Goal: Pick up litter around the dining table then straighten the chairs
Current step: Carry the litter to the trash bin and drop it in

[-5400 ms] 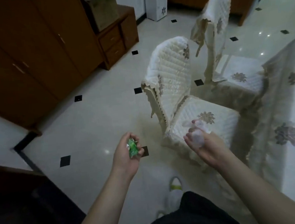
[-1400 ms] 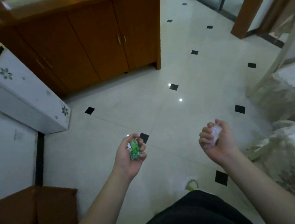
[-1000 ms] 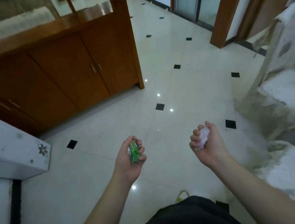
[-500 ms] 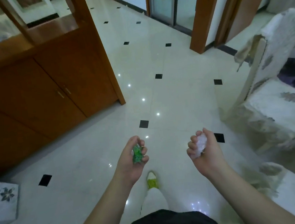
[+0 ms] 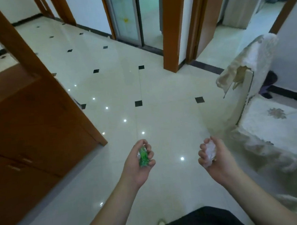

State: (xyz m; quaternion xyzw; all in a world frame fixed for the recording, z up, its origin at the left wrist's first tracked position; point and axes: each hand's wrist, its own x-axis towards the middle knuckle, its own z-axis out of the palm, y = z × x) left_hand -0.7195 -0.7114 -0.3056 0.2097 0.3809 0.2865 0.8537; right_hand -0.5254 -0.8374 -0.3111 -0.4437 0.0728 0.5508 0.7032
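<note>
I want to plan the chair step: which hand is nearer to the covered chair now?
The right hand, holding white crumpled litter, is just beside the covered chair. The left hand, holding a green wrapper, is farther away.

Glossy tile floor (image 5: 162, 111), wooden cabinet (image 5: 30, 130), quilted cloth chair (image 5: 273, 125).

Two hands (image 5: 139, 168) (image 5: 217, 162), two litter pieces (one green wrapper (image 5: 143, 157), one white wad (image 5: 210, 151)), one covered chair (image 5: 267, 120).
</note>
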